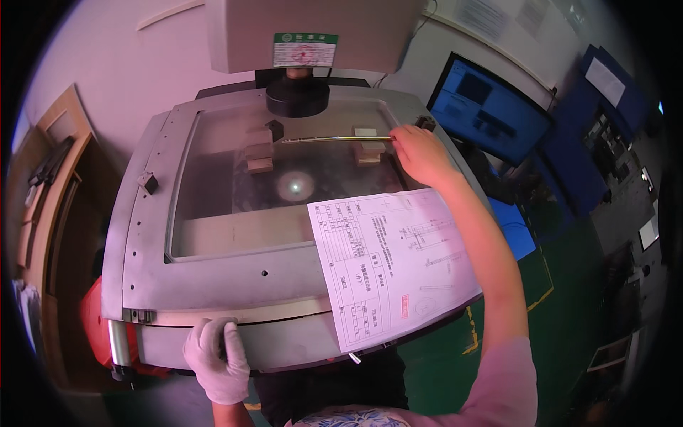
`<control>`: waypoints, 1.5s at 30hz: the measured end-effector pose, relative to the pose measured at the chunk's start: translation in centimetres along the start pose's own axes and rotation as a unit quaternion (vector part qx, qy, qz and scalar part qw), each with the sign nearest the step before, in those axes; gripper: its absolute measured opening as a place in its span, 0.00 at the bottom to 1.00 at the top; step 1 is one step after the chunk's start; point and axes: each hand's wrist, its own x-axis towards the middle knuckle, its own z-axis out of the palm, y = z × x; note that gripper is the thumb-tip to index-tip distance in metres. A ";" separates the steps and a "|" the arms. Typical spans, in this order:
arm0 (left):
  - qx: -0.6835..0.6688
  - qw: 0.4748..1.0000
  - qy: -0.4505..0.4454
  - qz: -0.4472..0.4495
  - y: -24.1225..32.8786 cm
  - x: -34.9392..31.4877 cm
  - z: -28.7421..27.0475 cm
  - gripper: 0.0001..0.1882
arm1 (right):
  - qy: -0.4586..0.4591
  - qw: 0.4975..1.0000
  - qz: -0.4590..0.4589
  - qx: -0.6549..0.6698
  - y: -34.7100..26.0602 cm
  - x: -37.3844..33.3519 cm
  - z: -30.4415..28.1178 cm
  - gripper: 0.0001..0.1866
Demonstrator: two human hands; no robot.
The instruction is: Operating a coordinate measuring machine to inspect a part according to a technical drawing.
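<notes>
My right hand point(425, 155), bare, pinches the right end of a thin metal rod point(331, 138). The rod lies crosswise above the glass plate point(206, 192) of a measuring machine, over two small stacks of blocks, a left stack point(260, 158) and a right stack point(368, 154). A small dark block point(274, 129) stands by the rod's left end. In a white glove, my left hand point(218, 360) is at the machine's front edge, fingers curled; what they hold, if anything, is hidden. A printed drawing sheet point(395, 270) lies under my right forearm.
A dark round lens point(297, 96) hangs over the far part of the glass, where a bright light spot point(296, 186) shows. Small dark blocks sit on the left point(147, 182) and right frame edges. A monitor point(491, 107) stands at the right, a wooden cabinet point(78, 149) at the left.
</notes>
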 end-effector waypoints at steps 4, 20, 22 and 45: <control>-0.023 1.000 -0.009 0.001 0.5 0.4 1.2 0.05 | 0.030 0.996 0.043 0.077 1.4 -1.7 -0.9 0.06; 0.073 0.993 0.030 -0.093 3.2 -1.3 1.9 0.15 | 0.019 0.810 0.586 -0.024 3.4 -39.3 -7.0 0.07; 0.094 0.994 0.050 -0.039 2.2 -1.0 1.9 0.14 | -0.011 0.787 0.616 0.003 2.9 -39.1 -3.9 0.08; 0.111 0.993 0.039 0.007 -1.0 -0.3 1.8 0.13 | 0.088 0.470 0.680 0.556 0.4 -37.0 4.0 0.12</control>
